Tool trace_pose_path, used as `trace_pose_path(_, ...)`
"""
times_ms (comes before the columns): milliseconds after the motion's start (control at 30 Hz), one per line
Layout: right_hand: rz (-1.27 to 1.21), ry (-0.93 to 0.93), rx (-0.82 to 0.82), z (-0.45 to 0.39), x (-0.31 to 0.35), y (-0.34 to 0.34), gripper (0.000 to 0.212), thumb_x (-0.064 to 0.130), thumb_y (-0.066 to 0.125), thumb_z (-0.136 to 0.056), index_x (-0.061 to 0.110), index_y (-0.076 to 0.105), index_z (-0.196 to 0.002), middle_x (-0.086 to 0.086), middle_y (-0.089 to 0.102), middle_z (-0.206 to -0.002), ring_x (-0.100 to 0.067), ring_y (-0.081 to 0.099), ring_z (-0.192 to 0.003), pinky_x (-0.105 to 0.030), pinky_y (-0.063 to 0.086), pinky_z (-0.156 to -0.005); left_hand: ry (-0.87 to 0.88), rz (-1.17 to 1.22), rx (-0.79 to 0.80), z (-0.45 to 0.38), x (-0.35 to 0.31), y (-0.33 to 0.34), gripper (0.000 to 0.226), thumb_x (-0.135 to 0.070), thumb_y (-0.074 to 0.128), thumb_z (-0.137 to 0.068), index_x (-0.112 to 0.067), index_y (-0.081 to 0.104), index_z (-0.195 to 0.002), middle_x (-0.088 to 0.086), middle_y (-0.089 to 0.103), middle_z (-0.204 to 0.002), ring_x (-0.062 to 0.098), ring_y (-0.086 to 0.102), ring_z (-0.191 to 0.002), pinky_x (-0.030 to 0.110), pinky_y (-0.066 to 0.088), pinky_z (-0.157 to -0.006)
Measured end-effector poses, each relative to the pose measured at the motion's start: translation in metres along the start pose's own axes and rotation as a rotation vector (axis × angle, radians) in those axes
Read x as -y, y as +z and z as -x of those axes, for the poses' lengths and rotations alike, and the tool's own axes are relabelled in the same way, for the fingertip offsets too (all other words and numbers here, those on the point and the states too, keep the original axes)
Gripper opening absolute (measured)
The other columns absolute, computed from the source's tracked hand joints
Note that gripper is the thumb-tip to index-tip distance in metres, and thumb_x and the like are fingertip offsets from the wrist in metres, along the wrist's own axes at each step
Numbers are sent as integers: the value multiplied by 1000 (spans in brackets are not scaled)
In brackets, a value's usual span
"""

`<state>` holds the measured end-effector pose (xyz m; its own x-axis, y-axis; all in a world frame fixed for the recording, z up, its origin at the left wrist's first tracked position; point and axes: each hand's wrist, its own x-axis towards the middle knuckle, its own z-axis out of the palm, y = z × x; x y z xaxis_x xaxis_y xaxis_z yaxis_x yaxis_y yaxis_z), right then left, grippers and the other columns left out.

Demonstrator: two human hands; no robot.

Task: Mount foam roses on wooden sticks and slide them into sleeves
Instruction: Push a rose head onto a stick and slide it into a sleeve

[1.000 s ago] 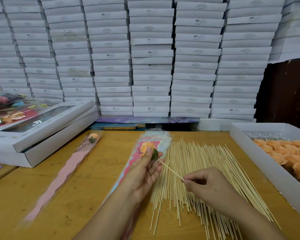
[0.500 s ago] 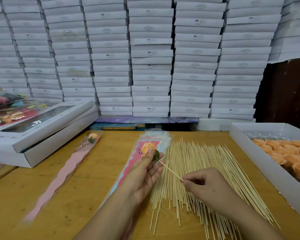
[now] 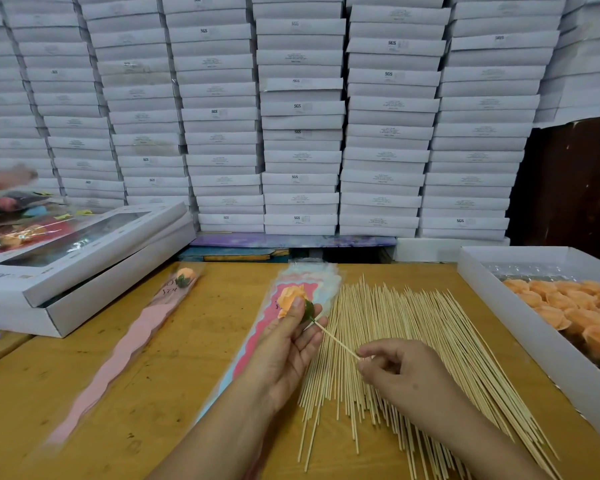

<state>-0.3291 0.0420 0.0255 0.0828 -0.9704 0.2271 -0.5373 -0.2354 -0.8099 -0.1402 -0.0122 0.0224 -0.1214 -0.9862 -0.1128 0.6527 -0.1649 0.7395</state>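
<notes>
**Rose meets stick over the worktop**

The left hand (image 3: pixel 284 348) holds an orange foam rose (image 3: pixel 291 298) between thumb and fingers, its green base turned toward the right. A single wooden stick (image 3: pixel 336 341) runs from that green base down and to the right, where the right hand (image 3: pixel 406 375) pinches its lower end between thumb and forefinger, the other fingers curled. Both hands hover just above the yellow worktop (image 3: pixel 194 341), near each other but not touching.

Beneath the left hand lies a stack of clear sleeves (image 3: pixel 312 277) printed in pink and pale blue, tapering toward the person. Just to its right, a broad pile of loose sticks (image 3: pixel 413 341) fans across the worktop. Farther left lies a finished sleeved rose (image 3: pixel 142 327) with a pink liner, its bloom at the far end.

At the right edge, an open white box (image 3: pixel 520 327) holds many orange roses (image 3: pixel 575 306). At the left sit two stacked white gift boxes (image 3: pixel 84 268), the upper with a window lid. A wall of stacked white cartons (image 3: pixel 298 116) fills the background.
</notes>
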Motion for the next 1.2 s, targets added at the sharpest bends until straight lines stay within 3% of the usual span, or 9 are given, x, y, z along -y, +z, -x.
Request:
trace_pose_path(133, 148, 8, -91, 2, -2, 0, 12, 36, 77, -83, 40, 66, -78, 14, 66, -71, 6, 62, -71, -17, 49, -57, 22, 60, -42, -1, -4, 0, 32, -27, 72, -82, -5, 72, -104, 14, 76, -107, 16, 76, -83, 23, 62, -62)
trace_pose_path(300, 199, -11, -112, 4, 1, -1, 17, 32, 73, -88, 30, 69, -71, 25, 65, -69, 0, 62, -62, -20, 50, -55, 39, 49, -37, 1, -3, 0, 26, -25, 65, -92, -5, 70, -108, 12, 77, -105, 16, 76, -86, 23, 62, -65)
trace_pose_path(433, 211, -73, -43, 6, 3, -1, 24, 23, 64, -94, 24, 69, -72, 6, 68, -65, -3, 55, -49, -16, 39, -46, 43, 34, -24, 1, -2, 1, 27, -25, 61, -95, -4, 69, -110, 12, 76, -107, 16, 76, -89, 23, 61, -64)
trace_pose_path(567, 218, -78, 13, 5, 2, -1, 26, 19, 57, -99, 19, 69, -76, -7, 68, -68, -6, 49, -45, -27, 40, -48, 46, 10, -14, 0, -1, 0, 23, -25, 60, -96, -7, 69, -106, 10, 77, -107, 17, 76, -92, 23, 61, -64)
trace_pose_path(633, 184, -56, 48, 5, 2, -1, 27, 18, 54, -100, 18, 68, -76, -7, 69, -69, -3, 49, -44, -19, 36, -46, 48, 9, -10, 0, 0, -1, 24, -25, 61, -95, -6, 69, -108, 11, 76, -108, 18, 76, -93, 23, 61, -65)
trace_pose_path(800, 168, -29, 99, 6, 4, 1, 23, 25, 52, -101, 33, 64, -84, 12, 71, -71, 0, 57, -49, -13, 42, -50, 48, 8, -20, -2, -1, -1, 36, -28, 69, -83, -4, 69, -109, 12, 76, -108, 17, 76, -92, 24, 62, -65)
trace_pose_path(900, 220, -4, 55, 6, 4, -3, 7, 40, 63, -93, 43, 58, -89, 8, 70, -72, -1, 63, -61, -18, 49, -57, 63, 29, -61, -2, -2, -1, 34, -28, 70, -83, -5, 70, -108, 12, 77, -106, 17, 76, -90, 23, 62, -65)
trace_pose_path(1033, 302, 11, -38, 6, 5, -7, 12, 43, 72, -86, 42, 60, -83, 14, 64, -71, 7, 61, -69, -16, 44, -54, 108, 99, -133, -5, -7, -3, 19, -24, 66, -93, -7, 68, -103, 11, 78, -93, 13, 77, -79, 21, 61, -60)
trace_pose_path(1200, 279, 6, -79, 9, 8, -6, 15, 38, 72, -88, 34, 67, -73, 11, 67, -69, -1, 62, -67, -22, 51, -59, 117, 105, -150, -4, -9, -2, 18, -23, 65, -94, -6, 68, -101, 11, 78, -89, 11, 76, -73, 20, 60, -58)
